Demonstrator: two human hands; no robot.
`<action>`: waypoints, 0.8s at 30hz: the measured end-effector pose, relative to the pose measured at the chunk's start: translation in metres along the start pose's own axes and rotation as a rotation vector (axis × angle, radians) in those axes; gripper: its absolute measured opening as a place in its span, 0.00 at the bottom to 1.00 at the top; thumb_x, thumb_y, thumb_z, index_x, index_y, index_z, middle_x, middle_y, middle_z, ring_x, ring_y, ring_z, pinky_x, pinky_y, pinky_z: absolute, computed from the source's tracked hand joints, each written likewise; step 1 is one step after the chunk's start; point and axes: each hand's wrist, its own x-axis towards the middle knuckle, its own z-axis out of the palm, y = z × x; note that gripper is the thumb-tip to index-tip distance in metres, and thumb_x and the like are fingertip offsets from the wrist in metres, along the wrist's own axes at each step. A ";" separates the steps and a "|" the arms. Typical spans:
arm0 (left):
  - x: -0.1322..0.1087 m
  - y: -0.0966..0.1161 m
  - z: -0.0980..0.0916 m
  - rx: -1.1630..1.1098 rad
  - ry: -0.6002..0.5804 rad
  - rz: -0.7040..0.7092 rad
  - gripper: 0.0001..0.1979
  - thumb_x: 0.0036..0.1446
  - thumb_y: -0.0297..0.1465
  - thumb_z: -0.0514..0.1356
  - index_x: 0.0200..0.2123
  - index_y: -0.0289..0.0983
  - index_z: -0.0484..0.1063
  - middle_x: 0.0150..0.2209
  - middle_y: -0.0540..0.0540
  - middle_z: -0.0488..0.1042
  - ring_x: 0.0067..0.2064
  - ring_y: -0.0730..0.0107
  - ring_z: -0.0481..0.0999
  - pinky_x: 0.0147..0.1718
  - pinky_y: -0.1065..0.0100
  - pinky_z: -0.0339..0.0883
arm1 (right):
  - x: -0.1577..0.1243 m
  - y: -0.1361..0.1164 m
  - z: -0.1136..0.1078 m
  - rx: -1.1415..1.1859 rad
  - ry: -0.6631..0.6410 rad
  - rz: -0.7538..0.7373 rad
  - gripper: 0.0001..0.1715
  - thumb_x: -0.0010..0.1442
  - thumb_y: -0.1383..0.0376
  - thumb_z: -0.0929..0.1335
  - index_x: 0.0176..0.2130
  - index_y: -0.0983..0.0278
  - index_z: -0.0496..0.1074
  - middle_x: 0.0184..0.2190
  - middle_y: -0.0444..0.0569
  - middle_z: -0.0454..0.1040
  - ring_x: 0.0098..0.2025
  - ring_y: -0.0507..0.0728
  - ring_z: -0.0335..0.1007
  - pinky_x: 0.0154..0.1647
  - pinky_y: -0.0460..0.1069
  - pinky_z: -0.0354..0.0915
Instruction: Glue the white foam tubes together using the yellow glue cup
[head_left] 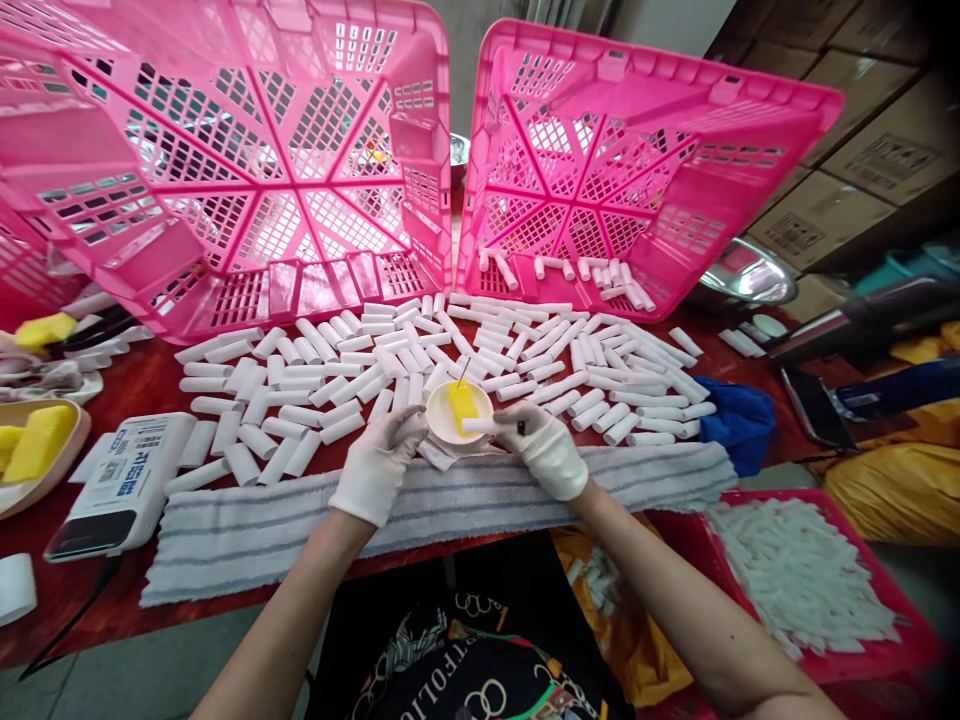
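A small white bowl point(439, 402) sits at the front of many white tubes, with a yellow block point(462, 400) inside it and a thin dark stick rising from the block. White-gloved, my left hand point(381, 458) has its fingers closed at the bowl's left rim. My right hand point(544, 447), also gloved, pinches a short white tube point(481, 426). That tube lies level over the bowl's right side, its free end at the yellow block's lower part. A crumpled white cloth point(442, 456) shows under the bowl.
Loose white tubes point(300, 385) cover the red table, backed by two tipped pink baskets point(259, 185) point(570, 195). A striped towel point(285, 540) lines the front edge. To the left are a white device point(131, 480) and a tray point(75, 440) with yellow blocks. A tub of white pieces point(810, 570) stands lower right.
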 end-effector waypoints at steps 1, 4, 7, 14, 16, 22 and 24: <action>-0.001 0.002 0.001 0.021 -0.011 0.007 0.22 0.49 0.39 0.60 0.47 0.35 0.67 0.49 0.40 0.70 0.51 0.62 0.69 0.52 0.63 0.61 | -0.001 -0.005 -0.001 0.075 0.008 0.082 0.17 0.51 0.55 0.69 0.35 0.65 0.68 0.24 0.42 0.69 0.22 0.47 0.64 0.22 0.44 0.62; -0.007 0.015 0.007 0.103 -0.071 -0.035 0.21 0.48 0.39 0.60 0.44 0.36 0.69 0.45 0.42 0.73 0.47 0.64 0.72 0.49 0.64 0.64 | -0.001 -0.017 -0.001 0.204 -0.018 0.243 0.22 0.53 0.49 0.66 0.37 0.65 0.65 0.16 0.38 0.63 0.13 0.46 0.53 0.11 0.42 0.50; -0.015 0.031 0.012 0.128 -0.162 -0.042 0.20 0.48 0.41 0.60 0.43 0.36 0.70 0.40 0.45 0.75 0.40 0.66 0.75 0.42 0.66 0.67 | -0.001 -0.024 0.002 0.134 -0.033 0.283 0.23 0.52 0.48 0.65 0.34 0.65 0.66 0.14 0.37 0.61 0.12 0.46 0.52 0.10 0.42 0.47; -0.025 0.043 0.014 0.338 -0.184 -0.017 0.21 0.57 0.45 0.47 0.31 0.37 0.73 0.28 0.45 0.76 0.31 0.65 0.74 0.32 0.68 0.65 | -0.009 -0.040 0.008 -0.496 0.001 -0.036 0.21 0.56 0.50 0.63 0.27 0.64 0.70 0.18 0.44 0.68 0.20 0.49 0.62 0.21 0.45 0.57; -0.026 0.041 0.020 0.381 -0.173 -0.088 0.26 0.59 0.45 0.42 0.24 0.37 0.72 0.23 0.45 0.74 0.27 0.65 0.73 0.30 0.67 0.63 | -0.014 -0.041 0.007 -0.737 -0.001 -0.296 0.23 0.58 0.52 0.61 0.22 0.64 0.69 0.19 0.47 0.68 0.23 0.51 0.63 0.25 0.46 0.58; -0.039 0.047 0.047 0.563 -0.019 -0.001 0.28 0.60 0.43 0.40 0.25 0.36 0.74 0.23 0.43 0.74 0.26 0.64 0.73 0.27 0.67 0.61 | -0.027 -0.032 0.017 -0.912 0.045 -0.489 0.24 0.62 0.59 0.56 0.22 0.64 0.69 0.20 0.53 0.71 0.26 0.54 0.66 0.29 0.49 0.59; -0.047 0.049 0.055 0.636 0.024 0.089 0.27 0.61 0.41 0.40 0.26 0.36 0.75 0.24 0.42 0.75 0.27 0.64 0.73 0.28 0.67 0.61 | -0.031 -0.030 0.022 -0.801 0.048 -0.354 0.25 0.63 0.59 0.55 0.24 0.63 0.70 0.22 0.53 0.72 0.24 0.54 0.67 0.27 0.49 0.60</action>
